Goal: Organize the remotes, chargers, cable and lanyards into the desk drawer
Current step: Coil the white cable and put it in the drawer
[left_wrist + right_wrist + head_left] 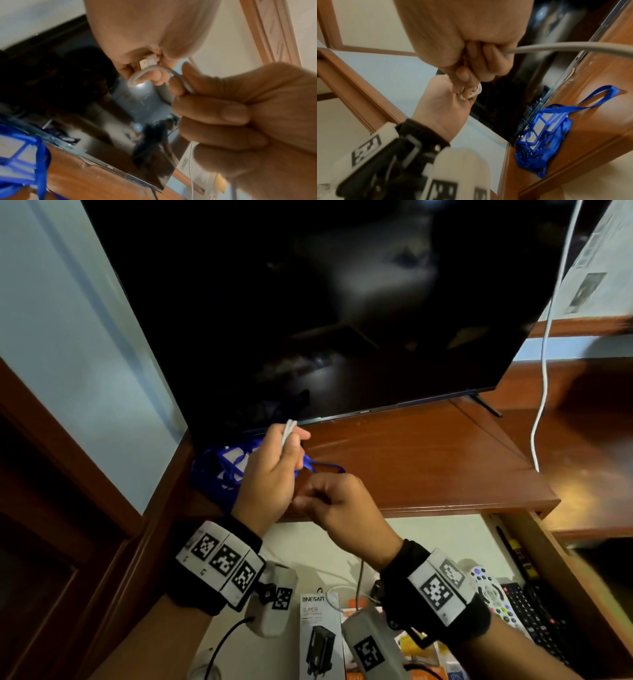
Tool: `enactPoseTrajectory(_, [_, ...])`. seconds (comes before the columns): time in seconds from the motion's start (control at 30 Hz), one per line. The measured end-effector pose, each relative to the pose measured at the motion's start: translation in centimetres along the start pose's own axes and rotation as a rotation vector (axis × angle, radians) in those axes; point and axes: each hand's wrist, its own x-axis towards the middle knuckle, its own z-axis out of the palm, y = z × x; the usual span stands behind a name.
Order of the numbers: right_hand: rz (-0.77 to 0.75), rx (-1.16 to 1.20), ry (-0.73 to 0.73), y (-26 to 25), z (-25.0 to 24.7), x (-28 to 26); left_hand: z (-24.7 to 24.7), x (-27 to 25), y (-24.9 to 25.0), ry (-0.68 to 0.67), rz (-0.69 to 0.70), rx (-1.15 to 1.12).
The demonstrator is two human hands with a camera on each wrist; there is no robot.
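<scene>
Both hands meet above the desk's near edge, in front of the dark television [308, 302]. The left hand [270, 474] pinches folded loops of the white cable [287, 433], its fingers curled round them. The right hand [342, 508] grips the same cable in a closed fist just beside it. Blue lanyards [222, 470] lie heaped on the desk [428, 460] at far left. Below, the open drawer [565, 577] holds remotes [527, 611] and a charger box [320, 638].
</scene>
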Motion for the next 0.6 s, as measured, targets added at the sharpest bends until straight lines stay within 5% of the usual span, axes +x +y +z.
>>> enactPoseTrajectory(0.2, [-0.061,0.207,-0.112,-0.8,-2.7,-0.6,-2.0,0.0,0.0,-0.291,0.015,0.133])
enactPoseTrajectory(0.5, [-0.127,-0.052,0.267,-0.1,-3.3,-0.8,-2.6,0.1,1.9,-0.605,-0.096,0.167])
enactPoseTrajectory(0.6, [-0.185,-0.153,0.342,-0.2,-3.6,-0.4,-2.1,-0.4,2.3,-0.605,-0.242,-0.066])
